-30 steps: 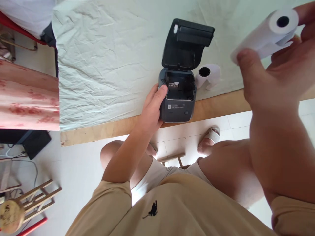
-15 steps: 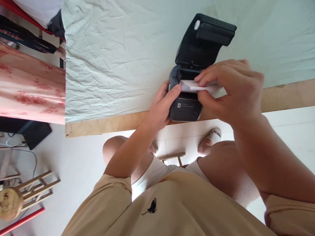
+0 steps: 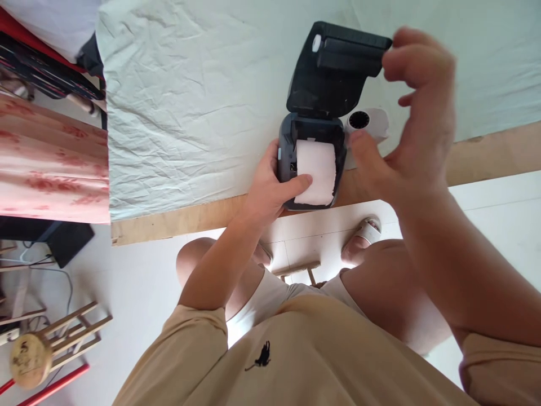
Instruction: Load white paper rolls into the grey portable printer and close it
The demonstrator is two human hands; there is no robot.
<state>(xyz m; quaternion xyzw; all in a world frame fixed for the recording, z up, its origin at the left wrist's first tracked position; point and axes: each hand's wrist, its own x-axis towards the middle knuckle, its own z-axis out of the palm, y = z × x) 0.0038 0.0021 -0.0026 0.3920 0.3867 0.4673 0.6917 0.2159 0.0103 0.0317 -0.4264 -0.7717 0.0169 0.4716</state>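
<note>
A dark portable receipt printer (image 3: 285, 160) lies near the table's front edge with its black lid (image 3: 325, 84) raised. White paper (image 3: 316, 163) covers much of its lower half, its ragged end toward me. My left hand (image 3: 270, 183) grips the printer's left side, thumb pressing on the paper. My right hand (image 3: 416, 107) has its fingers apart, fingertips at the lid's upper right corner; whether they touch it I cannot tell. Beneath its thumb, right of the printer, is a white roll (image 3: 378, 121) with a dark round end, partly covered by the thumb.
A wrinkled pale green cloth (image 3: 190, 101) covers the table, whose wooden edge (image 3: 181, 223) faces me. At the left are a pink floral cloth (image 3: 54, 163), a black box (image 3: 70, 242), cables and a wooden stool (image 3: 31, 361). Part of another person's hand (image 3: 84, 104) shows at upper left.
My right hand has let go of the folded paper and risen to the lid's corner. The paper now lies flat over the printer's lower half. The white roll has come into view.
</note>
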